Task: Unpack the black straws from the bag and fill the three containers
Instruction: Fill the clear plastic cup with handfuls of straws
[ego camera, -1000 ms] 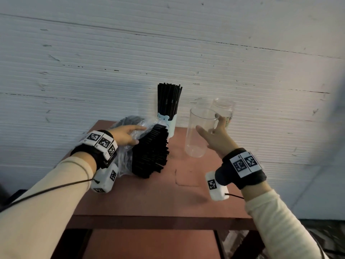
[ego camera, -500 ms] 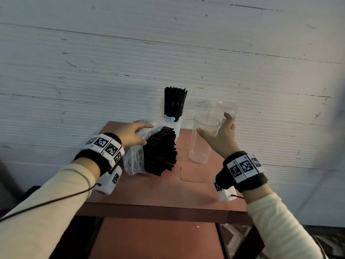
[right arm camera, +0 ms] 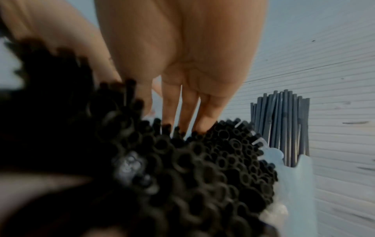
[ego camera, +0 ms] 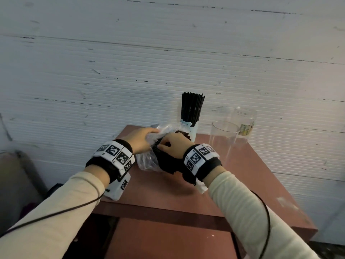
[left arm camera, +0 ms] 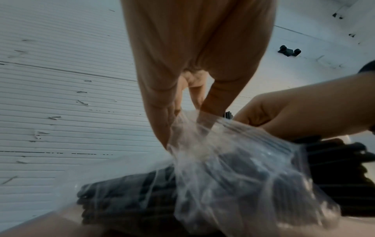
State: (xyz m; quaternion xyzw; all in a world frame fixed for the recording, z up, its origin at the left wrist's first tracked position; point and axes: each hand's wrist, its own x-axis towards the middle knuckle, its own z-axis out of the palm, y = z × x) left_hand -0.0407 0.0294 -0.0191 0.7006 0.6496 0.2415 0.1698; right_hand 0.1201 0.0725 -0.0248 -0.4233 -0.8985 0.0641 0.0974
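A clear plastic bag (ego camera: 146,162) of black straws (ego camera: 168,164) lies on the brown table (ego camera: 168,199). My left hand (ego camera: 151,132) pinches the bag's plastic near its top, and the film (left arm camera: 233,176) is pulled taut under the fingers (left arm camera: 213,102). My right hand (ego camera: 164,144) reaches over the open end of the bundle. Its fingers (right arm camera: 188,109) dig in among the straw ends (right arm camera: 192,168) with the thumb on the other side. Behind the bag a white container (ego camera: 194,129) holds upright straws (ego camera: 192,109). A clear cup (ego camera: 224,136) and a clear jar (ego camera: 244,118) stand to the right, with nothing in them.
The table stands against a white ribbed wall (ego camera: 168,62). The cup and jar are close to my right forearm. Bare tabletop (ego camera: 248,176) lies to the front and right. A cable runs from each wrist along the sleeve.
My right hand has left the clear cup and moved left onto the straw bundle. My left hand has kept its hold on the bag.
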